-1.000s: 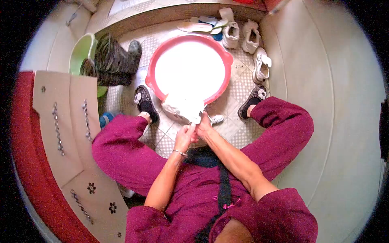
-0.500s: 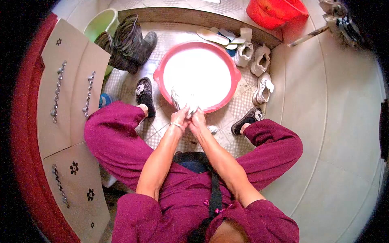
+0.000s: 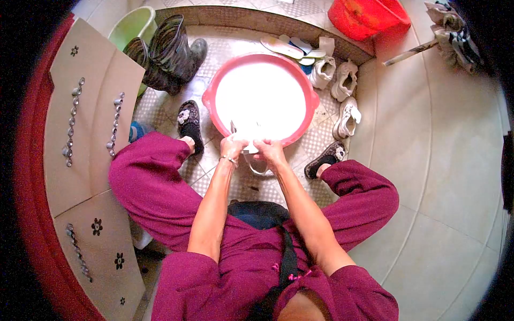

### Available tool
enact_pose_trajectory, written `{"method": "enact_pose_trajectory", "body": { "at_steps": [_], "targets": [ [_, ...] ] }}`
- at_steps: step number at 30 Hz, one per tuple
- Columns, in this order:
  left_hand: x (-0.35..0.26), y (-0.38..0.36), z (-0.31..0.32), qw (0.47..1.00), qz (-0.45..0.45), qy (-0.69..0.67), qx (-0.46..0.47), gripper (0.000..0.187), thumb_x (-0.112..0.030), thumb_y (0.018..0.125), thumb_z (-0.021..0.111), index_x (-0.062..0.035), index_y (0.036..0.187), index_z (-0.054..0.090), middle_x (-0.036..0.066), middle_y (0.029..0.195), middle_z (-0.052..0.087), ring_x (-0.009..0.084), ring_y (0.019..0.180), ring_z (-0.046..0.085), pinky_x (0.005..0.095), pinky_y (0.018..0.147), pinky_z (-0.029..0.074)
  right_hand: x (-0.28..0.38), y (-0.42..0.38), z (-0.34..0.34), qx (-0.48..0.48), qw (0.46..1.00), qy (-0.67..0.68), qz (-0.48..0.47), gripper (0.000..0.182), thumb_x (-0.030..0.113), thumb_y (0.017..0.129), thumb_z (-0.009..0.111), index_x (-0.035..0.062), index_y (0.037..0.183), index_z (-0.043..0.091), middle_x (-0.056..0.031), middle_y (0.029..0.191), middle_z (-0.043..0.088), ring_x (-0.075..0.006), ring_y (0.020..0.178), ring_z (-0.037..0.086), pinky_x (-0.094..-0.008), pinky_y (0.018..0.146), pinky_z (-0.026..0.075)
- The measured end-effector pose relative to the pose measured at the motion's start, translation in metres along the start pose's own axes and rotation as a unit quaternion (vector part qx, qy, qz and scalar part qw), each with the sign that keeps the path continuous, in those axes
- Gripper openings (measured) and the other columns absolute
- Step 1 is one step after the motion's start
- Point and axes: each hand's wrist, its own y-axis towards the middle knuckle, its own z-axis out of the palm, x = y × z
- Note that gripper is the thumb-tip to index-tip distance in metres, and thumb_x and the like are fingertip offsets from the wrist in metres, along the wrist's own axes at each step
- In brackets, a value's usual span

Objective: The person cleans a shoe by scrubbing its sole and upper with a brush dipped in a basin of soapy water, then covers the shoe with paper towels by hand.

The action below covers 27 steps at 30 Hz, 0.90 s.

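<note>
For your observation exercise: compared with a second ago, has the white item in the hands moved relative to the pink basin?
Yes. The white item has gone from below the basin, over the floor tiles, up to its near rim, gripped by the left hand and right hand.

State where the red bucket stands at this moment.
In the head view, the red bucket stands at the top right, behind the raised ledge, beyond the white shoes and the pink basin.

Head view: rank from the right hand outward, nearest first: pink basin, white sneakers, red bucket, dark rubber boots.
From the right hand:
1. Pink basin, right in front of it, rim next to the fingers.
2. White sneakers, ahead on the right of the basin.
3. Dark rubber boots, far left, and red bucket, far right: too close to call.
</note>
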Motion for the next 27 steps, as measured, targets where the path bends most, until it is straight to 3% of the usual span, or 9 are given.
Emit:
{"method": "enact_pose_trajectory", "body": {
  "at_steps": [1,3,11,15,17,19,21,25,27],
  "targets": [
    [0.007,0.005,-0.002,1.0,-0.001,0.002,0.0,0.032,-0.001,0.066,0.059,0.0027,0.098,0.058,0.007,0.086,0.062,0.0179,0.073,0.06,0.0295,0.065,0.05,0.002,0.001,0.0,0.0,1.0,0.001,0.001,0.015,0.013,0.08,0.06,-0.0017,0.083,0.06,-0.0053,0.074,0.06,-0.0102,0.055,0.056,-0.0211,0.046,0.049],
    [0.024,0.019,-0.006,0.958,-0.046,-0.279,0.044,0.03,0.007,0.064,0.056,0.0072,0.094,0.057,0.011,0.084,0.061,0.0232,0.075,0.061,0.0311,0.069,0.05,0.006,0.004,-0.002,0.042,0.998,-0.025,-0.027,0.016,0.013,0.08,0.06,-0.0022,0.082,0.06,-0.0061,0.07,0.06,-0.0096,0.055,0.056,-0.0212,0.047,0.049],
    [0.013,0.016,0.004,0.927,-0.09,-0.345,0.113,0.037,0.009,0.066,0.044,0.0083,0.102,0.052,0.015,0.094,0.059,0.0264,0.08,0.06,0.0358,0.072,0.052,0.03,0.005,-0.047,0.16,0.986,-0.038,0.017,0.021,0.02,0.083,0.057,-0.0002,0.078,0.06,-0.003,0.06,0.057,-0.0084,0.046,0.051,-0.0195,0.042,0.041],
    [0.012,0.019,0.012,0.939,-0.078,-0.325,0.083,0.041,0.009,0.065,0.043,0.0101,0.106,0.049,0.016,0.097,0.059,0.0258,0.084,0.06,0.0358,0.076,0.051,0.004,0.023,-0.105,0.039,0.993,-0.102,0.034,0.024,0.023,0.08,0.06,0.0006,0.073,0.06,-0.0017,0.054,0.054,-0.009,0.043,0.049,-0.0203,0.041,0.04],
    [0.02,0.026,0.012,0.934,-0.076,-0.334,0.102,0.041,0.009,0.065,0.043,0.0099,0.105,0.05,0.015,0.096,0.059,0.0247,0.084,0.06,0.0349,0.077,0.051,-0.055,0.041,-0.133,0.105,0.912,-0.394,0.035,0.028,0.027,0.072,0.066,0.0004,0.077,0.061,-0.0045,0.057,0.056,-0.016,0.046,0.052,-0.0267,0.048,0.045],
    [0.029,0.031,0.014,0.952,-0.036,-0.289,0.093,0.046,0.007,0.067,0.045,0.0078,0.113,0.045,0.016,0.104,0.056,0.0255,0.091,0.058,0.0359,0.081,0.049,-0.108,0.035,-0.124,0.139,0.73,-0.654,-0.142,0.041,0.027,0.064,0.07,0.0006,0.093,0.058,-0.0128,0.077,0.06,-0.0238,0.071,0.057,-0.034,0.068,0.047],
    [0.014,0.022,0.021,0.951,-0.055,-0.295,0.074,0.046,0.008,0.067,0.045,0.0086,0.113,0.045,0.016,0.103,0.056,0.0259,0.092,0.058,0.0359,0.082,0.049,-0.098,0.012,-0.076,0.115,0.644,-0.751,-0.091,0.052,0.026,0.068,0.064,0.001,0.111,0.049,-0.0191,0.103,0.052,-0.0297,0.097,0.048,-0.0416,0.084,0.039],
    [0.02,0.028,0.019,0.948,-0.066,-0.303,0.075,0.046,0.011,0.067,0.043,0.0093,0.113,0.044,0.018,0.101,0.057,0.0277,0.09,0.059,0.0363,0.081,0.049,-0.165,0.04,-0.071,0.09,0.603,-0.772,-0.18,0.04,0.015,0.076,0.048,0.0026,0.114,0.046,-0.0142,0.105,0.046,-0.0282,0.096,0.045,-0.0468,0.083,0.035],
    [0.017,0.023,0.022,0.958,-0.067,-0.272,0.06,0.045,0.011,0.066,0.042,0.0095,0.111,0.045,0.018,0.096,0.058,0.0289,0.086,0.06,0.0373,0.079,0.05,-0.164,0.049,-0.076,0.08,0.652,-0.716,-0.237,0.035,0.016,0.077,0.048,0.0014,0.108,0.049,-0.0159,0.101,0.05,-0.0286,0.092,0.049,-0.0452,0.079,0.039]
  ]
}}
